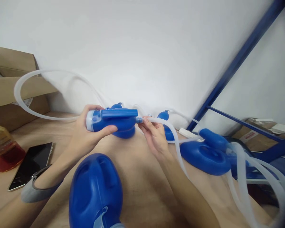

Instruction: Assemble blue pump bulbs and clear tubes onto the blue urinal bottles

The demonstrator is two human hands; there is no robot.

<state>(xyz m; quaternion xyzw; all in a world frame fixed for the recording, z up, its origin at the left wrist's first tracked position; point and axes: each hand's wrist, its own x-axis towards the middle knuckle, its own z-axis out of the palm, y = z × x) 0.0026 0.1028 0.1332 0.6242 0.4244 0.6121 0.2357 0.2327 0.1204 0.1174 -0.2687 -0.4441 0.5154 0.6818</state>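
Observation:
My left hand (86,134) is wrapped round a blue pump handle (114,119) with a pale cap, held above the wooden table (142,177). My right hand (154,134) pinches the end of a clear flexible tube (173,133) right at the handle's small nozzle. The tube runs down and away to the right. A second clear tube (26,104) loops from the handle's left end up past the cardboard box. A blue plastic vessel (96,190) lies close in front of me, between my forearms.
Another blue vessel (205,155) with several clear tubes lies to the right. More blue parts (165,125) sit by the white wall. A phone (32,164) and an orange bottle (3,150) lie at left, near a cardboard box (11,85). A blue metal frame (239,57) stands at right.

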